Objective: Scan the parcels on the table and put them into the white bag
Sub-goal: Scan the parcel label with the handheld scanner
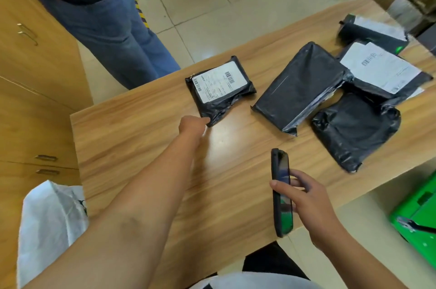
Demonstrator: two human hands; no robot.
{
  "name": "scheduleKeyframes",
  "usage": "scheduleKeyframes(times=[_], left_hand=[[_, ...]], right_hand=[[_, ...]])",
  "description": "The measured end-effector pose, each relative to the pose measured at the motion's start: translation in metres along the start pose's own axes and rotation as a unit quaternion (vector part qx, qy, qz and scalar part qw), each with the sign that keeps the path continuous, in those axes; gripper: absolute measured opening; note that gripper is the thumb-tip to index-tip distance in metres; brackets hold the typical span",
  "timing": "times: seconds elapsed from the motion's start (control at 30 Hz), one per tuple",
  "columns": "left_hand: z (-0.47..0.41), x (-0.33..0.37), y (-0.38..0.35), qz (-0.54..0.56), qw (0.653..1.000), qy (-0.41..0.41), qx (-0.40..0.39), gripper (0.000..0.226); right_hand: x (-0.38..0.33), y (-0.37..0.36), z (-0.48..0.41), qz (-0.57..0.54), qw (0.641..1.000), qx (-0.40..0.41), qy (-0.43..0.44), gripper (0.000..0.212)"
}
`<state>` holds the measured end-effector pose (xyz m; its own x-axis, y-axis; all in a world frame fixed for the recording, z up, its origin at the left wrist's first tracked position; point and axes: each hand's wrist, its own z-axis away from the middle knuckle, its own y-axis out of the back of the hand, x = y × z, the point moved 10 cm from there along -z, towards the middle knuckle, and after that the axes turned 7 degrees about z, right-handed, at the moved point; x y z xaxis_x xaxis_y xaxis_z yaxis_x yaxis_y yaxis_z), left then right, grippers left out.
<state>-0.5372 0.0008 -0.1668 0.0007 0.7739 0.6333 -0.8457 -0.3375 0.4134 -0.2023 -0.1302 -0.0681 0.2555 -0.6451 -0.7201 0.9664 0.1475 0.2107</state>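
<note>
Grip of left hand (pixel 192 124) right at the near corner of the small parcel (pixel 220 89) with the white label up; cannot tell if pinching it or just touching. Grip of right hand (pixel 309 199) curled round a dark phone (pixel 282 192), held above the bench (pixel 141 147). Four more black parcels (pixel 299 85) lying further right on the bench. White bag (pixel 47 222) down by the bench's left edge. Green box (pixel 420 213) low down on the right.
</note>
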Motion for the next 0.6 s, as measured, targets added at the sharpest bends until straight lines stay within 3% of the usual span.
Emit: scheduleKeyframes(times=[0.17,0.3,0.47,0.6], left_hand=[[-0.006,-0.012,-0.022,0.111,0.991,0.071,0.022,0.040],[0.003,-0.026,-0.029,0.212,0.969,0.116,0.048,0.031],[0.035,-0.069,-0.012,0.232,0.965,0.110,0.057,0.022],[0.080,-0.136,0.023,0.261,0.954,0.134,0.065,0.011]], right_hand=[[0.004,0.030,-0.013,-0.017,1.000,-0.007,-0.007,0.087],[0.008,0.044,-0.026,-0.022,1.000,-0.013,-0.009,0.068],[-0.001,0.038,-0.042,-0.021,0.999,-0.047,0.001,0.062],[-0.020,0.013,-0.047,-0.004,0.995,-0.098,0.027,0.040]])
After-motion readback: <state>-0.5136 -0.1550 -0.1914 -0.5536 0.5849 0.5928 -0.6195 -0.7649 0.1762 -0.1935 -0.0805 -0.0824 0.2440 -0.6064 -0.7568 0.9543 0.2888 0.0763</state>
